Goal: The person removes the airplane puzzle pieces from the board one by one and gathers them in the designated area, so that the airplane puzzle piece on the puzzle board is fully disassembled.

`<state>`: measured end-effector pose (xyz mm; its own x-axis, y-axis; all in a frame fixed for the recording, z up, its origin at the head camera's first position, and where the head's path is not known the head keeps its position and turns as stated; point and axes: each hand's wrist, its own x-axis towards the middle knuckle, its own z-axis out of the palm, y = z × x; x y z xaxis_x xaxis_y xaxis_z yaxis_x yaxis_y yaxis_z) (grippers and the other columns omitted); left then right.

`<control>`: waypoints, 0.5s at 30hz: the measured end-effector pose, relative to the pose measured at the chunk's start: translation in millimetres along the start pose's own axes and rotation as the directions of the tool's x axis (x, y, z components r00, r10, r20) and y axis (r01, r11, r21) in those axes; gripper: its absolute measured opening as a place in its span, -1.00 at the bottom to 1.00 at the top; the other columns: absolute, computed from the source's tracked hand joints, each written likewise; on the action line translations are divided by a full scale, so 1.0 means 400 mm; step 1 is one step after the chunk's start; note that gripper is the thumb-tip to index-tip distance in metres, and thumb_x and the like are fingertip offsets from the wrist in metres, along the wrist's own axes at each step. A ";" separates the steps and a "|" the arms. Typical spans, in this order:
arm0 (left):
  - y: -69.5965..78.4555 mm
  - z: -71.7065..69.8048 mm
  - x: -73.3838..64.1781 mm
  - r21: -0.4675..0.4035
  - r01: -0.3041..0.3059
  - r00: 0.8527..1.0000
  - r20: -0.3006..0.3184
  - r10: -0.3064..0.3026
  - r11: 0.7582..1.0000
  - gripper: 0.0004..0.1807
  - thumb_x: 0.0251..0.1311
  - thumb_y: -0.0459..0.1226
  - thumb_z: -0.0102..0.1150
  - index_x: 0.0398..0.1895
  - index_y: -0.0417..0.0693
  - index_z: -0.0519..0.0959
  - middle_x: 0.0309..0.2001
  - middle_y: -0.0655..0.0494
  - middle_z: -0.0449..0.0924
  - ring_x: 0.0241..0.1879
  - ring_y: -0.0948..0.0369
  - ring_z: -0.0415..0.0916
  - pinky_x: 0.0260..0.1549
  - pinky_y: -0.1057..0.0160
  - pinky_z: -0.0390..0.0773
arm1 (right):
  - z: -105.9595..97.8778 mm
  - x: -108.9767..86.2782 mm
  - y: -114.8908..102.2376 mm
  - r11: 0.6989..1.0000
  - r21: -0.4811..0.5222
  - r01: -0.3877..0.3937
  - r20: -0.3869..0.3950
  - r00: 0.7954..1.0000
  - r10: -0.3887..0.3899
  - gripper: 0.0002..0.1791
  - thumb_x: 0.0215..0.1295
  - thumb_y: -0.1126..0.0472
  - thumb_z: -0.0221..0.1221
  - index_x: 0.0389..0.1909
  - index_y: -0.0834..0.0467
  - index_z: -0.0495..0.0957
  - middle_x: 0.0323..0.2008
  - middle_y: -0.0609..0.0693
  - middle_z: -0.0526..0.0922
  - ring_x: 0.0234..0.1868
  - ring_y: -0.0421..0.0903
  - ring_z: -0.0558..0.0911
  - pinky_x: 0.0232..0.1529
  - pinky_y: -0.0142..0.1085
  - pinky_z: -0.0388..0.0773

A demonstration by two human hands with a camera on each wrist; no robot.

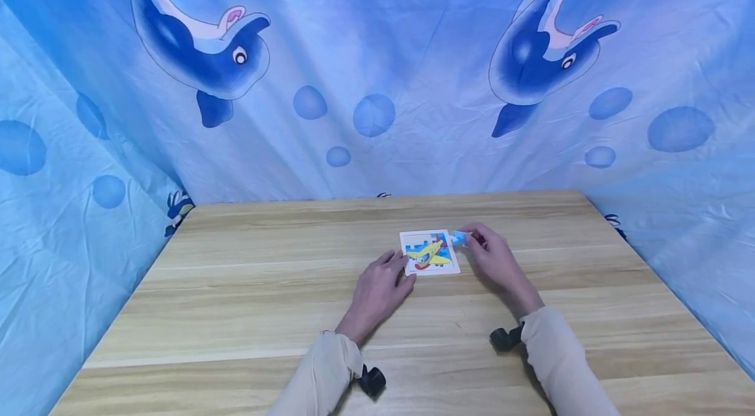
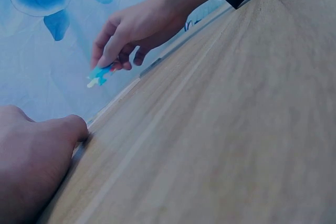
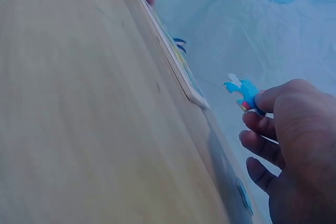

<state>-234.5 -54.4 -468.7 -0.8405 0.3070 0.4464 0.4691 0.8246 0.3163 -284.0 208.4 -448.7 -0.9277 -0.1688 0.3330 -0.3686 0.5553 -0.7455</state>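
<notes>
A square jigsaw board (image 1: pixel 430 271) with a white border lies flat on the table, showing a yellow airplane against blue. Pale bare patches show in its upper-left part. My left hand (image 1: pixel 380 285) rests at its left side, fingers over the edge and thumb by the near left corner. Just off the far right corner, my right hand (image 1: pixel 494 260) pinches a blue puzzle piece (image 3: pixel 247 95) between thumb and forefinger. White and a spot of red show on this piece, which is held above the table in the right wrist view. My other right fingers are loosely bent.
Another flat blue piece (image 3: pixel 244 196) lies on the table under my right hand. The wooden table (image 1: pixel 265 311) stretches around the board. Behind it hangs a blue curtain (image 1: pixel 413 160) with dolphins and bubbles. Black wrist cameras (image 1: pixel 373 381) sit by both sleeves.
</notes>
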 end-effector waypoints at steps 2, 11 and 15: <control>0.000 -0.001 0.000 0.002 0.001 1.000 0.000 -0.001 1.000 -0.55 0.25 -0.02 0.12 0.10 -0.05 0.60 0.12 -0.05 0.58 0.19 0.04 0.46 0.09 0.05 0.51 | -0.011 -0.006 0.005 1.000 -0.013 -0.002 -0.006 1.000 0.002 -0.80 0.43 0.22 0.04 -0.02 0.13 0.54 -0.38 0.03 0.51 -0.36 -0.06 0.46 -0.39 -0.32 0.46; 0.002 -0.001 0.000 0.007 0.002 1.000 -0.003 -0.002 1.000 -0.55 0.24 -0.02 0.12 0.10 -0.05 0.61 0.12 -0.04 0.58 0.19 0.04 0.47 0.08 0.05 0.52 | -0.062 -0.033 0.039 0.997 -0.068 -0.026 -0.037 0.999 0.024 -0.76 0.45 0.21 0.01 0.03 0.17 0.52 -0.33 0.06 0.55 -0.35 -0.08 0.49 -0.41 -0.37 0.48; 0.002 0.000 -0.001 0.010 -0.004 1.000 -0.007 0.004 1.000 -0.55 0.24 -0.02 0.12 0.10 -0.05 0.61 0.12 -0.05 0.58 0.18 0.03 0.47 0.07 0.05 0.53 | -0.088 -0.046 0.057 0.996 -0.086 -0.008 -0.053 0.999 0.004 -0.76 0.46 0.22 0.00 0.02 0.20 0.51 -0.33 0.07 0.56 -0.36 -0.10 0.49 -0.41 -0.38 0.48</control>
<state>-233.8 -53.9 -468.5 -0.8368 0.3073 0.4532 0.4700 0.8278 0.3064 -273.1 252.8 -451.7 -0.9245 -0.1230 0.3607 -0.3546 0.6247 -0.6958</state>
